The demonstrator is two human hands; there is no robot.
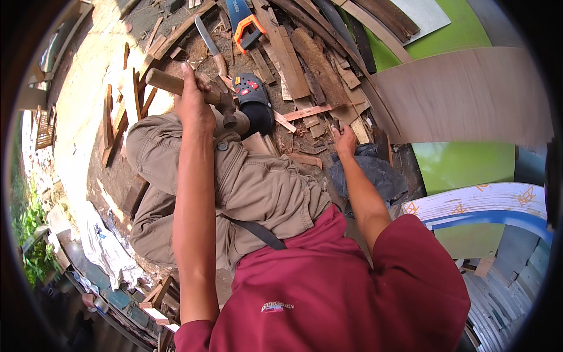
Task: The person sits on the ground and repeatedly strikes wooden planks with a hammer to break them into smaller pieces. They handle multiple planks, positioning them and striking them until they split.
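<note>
My left hand (194, 102) is closed round the wooden handle of a claw hammer (226, 108). The hammer is raised above my bent knee, its metal head pointing right and its handle end sticking out to the left. My right hand (345, 141) is low by the scrap wood, fingers closed on something small and dark that I cannot make out. A thin reddish wood strip (316, 111) lies just ahead of those fingers. Beside my right wrist is a crumpled black plastic bag (372, 176).
Beyond my clog-shod foot (251, 91) lie a machete (208, 41) and a handsaw (249, 32) with an orange and black handle. Wood boards (319, 64) are heaped ahead to the right. A plywood sheet (463, 97) and green panels (469, 167) stand at the right; white cloth (108, 246) lies left.
</note>
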